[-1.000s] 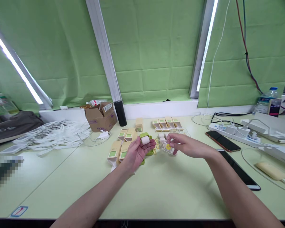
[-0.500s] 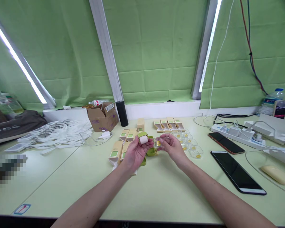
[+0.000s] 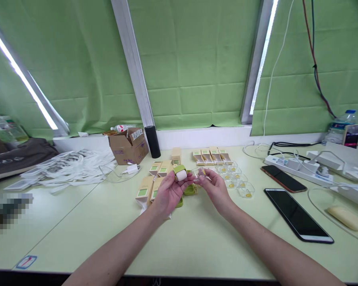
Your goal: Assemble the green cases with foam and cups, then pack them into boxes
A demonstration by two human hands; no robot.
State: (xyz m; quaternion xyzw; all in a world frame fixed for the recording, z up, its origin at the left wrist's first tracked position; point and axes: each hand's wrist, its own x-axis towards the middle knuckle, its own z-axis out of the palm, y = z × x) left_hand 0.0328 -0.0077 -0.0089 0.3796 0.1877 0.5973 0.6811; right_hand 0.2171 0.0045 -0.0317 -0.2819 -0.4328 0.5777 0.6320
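My left hand (image 3: 170,195) is closed around a small green case (image 3: 178,169) with a smooth white rounded body (image 3: 181,175) showing in it. Pinched in the fingertips of my right hand (image 3: 216,187) is a clear plastic shell (image 3: 197,172) with a bit of yellow on it. The fingertips of both hands come close together at the shell. Behind and below them, other green cases (image 3: 190,189) lie on the table, partly hidden by my left hand. More clear shells with yellow spots (image 3: 232,176) sit in rows just right of my right hand.
Small tan boxes with green labels (image 3: 143,190) lie left of my hands, and others (image 3: 210,155) stand farther back. An open cardboard box (image 3: 128,146) and black cylinder (image 3: 152,142) stand behind. Two phones (image 3: 298,214) and a power strip (image 3: 298,169) are right; white straps (image 3: 71,167) are left.
My right hand has tilted and turned the clear shell, drawing slightly to the left and down. The left hand keeps its hold on the green case, almost still.
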